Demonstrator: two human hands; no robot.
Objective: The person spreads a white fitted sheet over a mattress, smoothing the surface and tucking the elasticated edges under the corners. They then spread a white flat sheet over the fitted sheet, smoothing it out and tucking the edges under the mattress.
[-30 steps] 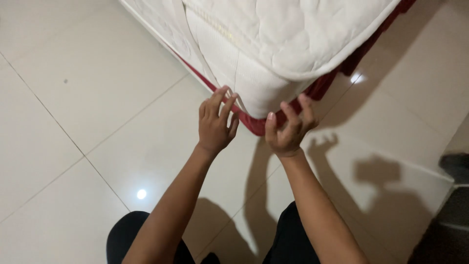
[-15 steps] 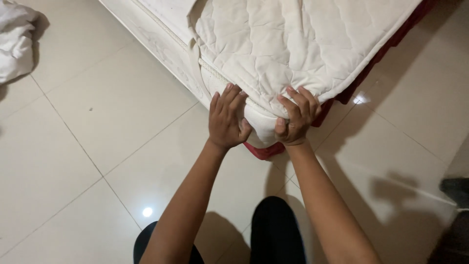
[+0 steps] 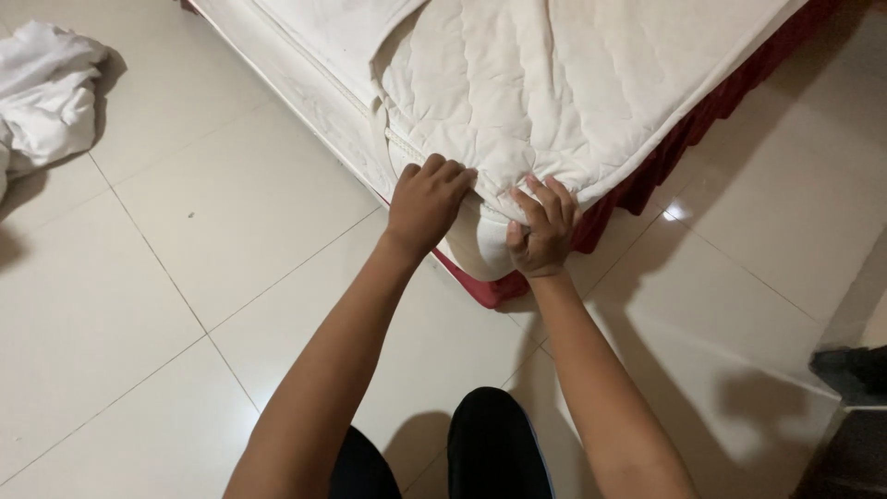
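My left hand [image 3: 427,205] is curled over the corner of the bed, fingers bunched on the edge of the white quilted mattress pad [image 3: 545,102]. My right hand [image 3: 540,231] grips a fold of that same pad just beside it, fingers spread and pressed in. The pad sits pulled over the mattress [image 3: 314,111] corner, its fabric puckered between my hands. I judge it soft, light and floppy, with some stretch at the hem, so the gathered corner edge is the best place to hold. Below shows a red bed skirt [image 3: 684,139]. Around lies a pale tiled floor [image 3: 185,277], with a heap of white cloth [image 3: 46,92] well apart at far left.
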